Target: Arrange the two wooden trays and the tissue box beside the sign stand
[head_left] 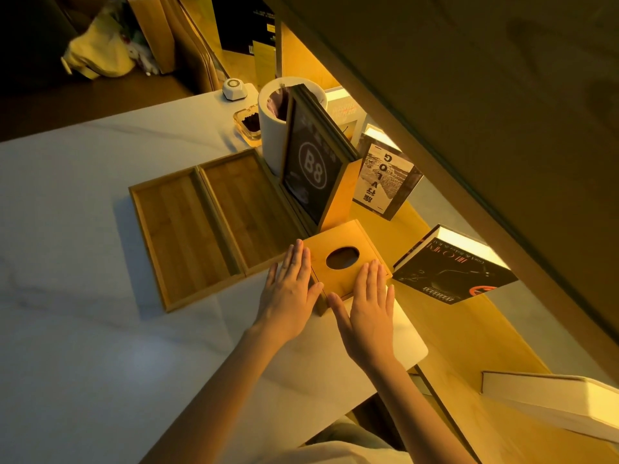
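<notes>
Two shallow wooden trays lie side by side on the white table: the left tray [177, 236] and the right tray [248, 209], which sits against the base of the dark sign stand [310, 170] marked B8. A square wooden tissue box [348, 262] with an oval hole on top stands just in front of the sign stand. My left hand [289, 293] lies flat against the box's left side, fingers together. My right hand [366, 309] rests flat on the box's near right top edge. Neither hand grips the box.
Behind the sign stand are a white cylindrical bin [273, 128], a glass ashtray [249, 123] and a small white device [234, 88]. Books [385, 182] [452, 266] stand on the lit wooden shelf at the right. Another white book [552, 403] lies at the lower right.
</notes>
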The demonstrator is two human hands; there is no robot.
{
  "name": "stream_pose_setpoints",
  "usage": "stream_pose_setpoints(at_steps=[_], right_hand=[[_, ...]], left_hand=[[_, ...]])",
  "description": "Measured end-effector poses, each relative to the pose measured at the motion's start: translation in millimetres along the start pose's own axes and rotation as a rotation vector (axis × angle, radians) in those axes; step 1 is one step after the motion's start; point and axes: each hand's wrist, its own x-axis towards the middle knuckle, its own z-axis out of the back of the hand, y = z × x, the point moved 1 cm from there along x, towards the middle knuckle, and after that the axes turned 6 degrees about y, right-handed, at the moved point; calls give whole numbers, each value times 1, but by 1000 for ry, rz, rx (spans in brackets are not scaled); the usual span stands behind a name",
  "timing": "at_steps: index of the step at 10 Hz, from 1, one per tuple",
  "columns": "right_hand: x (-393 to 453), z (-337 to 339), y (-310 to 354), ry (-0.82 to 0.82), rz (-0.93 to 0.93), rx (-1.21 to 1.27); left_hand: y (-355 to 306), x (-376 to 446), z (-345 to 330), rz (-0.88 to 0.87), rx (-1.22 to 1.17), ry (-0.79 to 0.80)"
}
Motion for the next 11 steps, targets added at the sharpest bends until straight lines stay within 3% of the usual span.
stream_pose_setpoints(at_steps=[7, 8, 10, 11], right_hand=[[21, 22, -4, 1, 41, -65], [22, 31, 7, -1, 96, -61], [22, 54, 65, 97, 410, 103], [24, 77, 105, 71, 524, 254]], left_hand=[[-13, 18, 4, 27, -81, -18], [-13, 11, 15, 4, -292, -73], [4, -10, 64, 97, -661, -127], [22, -29, 112, 104, -671, -249]])
